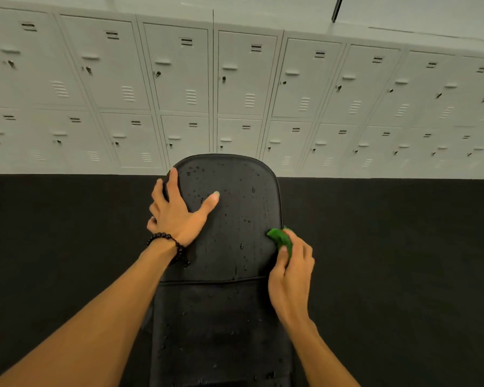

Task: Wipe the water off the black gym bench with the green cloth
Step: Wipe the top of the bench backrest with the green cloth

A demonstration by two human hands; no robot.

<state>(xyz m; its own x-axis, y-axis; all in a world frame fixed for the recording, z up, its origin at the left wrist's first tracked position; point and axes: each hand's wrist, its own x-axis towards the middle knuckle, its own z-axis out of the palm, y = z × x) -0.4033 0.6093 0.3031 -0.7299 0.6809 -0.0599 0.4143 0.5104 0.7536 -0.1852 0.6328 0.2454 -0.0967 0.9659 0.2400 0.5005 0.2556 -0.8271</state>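
Head view — black gym bench [229, 219], beaded with water, running centre toward grey lockers [235, 88]. Left hand [176, 213] is pressing its left edge, fingers spread wide. Right hand [291, 272] is pinching bunched green cloth [281, 240] at the right edge.

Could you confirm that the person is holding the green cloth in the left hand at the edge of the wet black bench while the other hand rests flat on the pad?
Not quite: the head view shows the green cloth gripped in the right hand, at the bench's right edge. The left hand is the one resting flat on the pad, which is wet with droplets.
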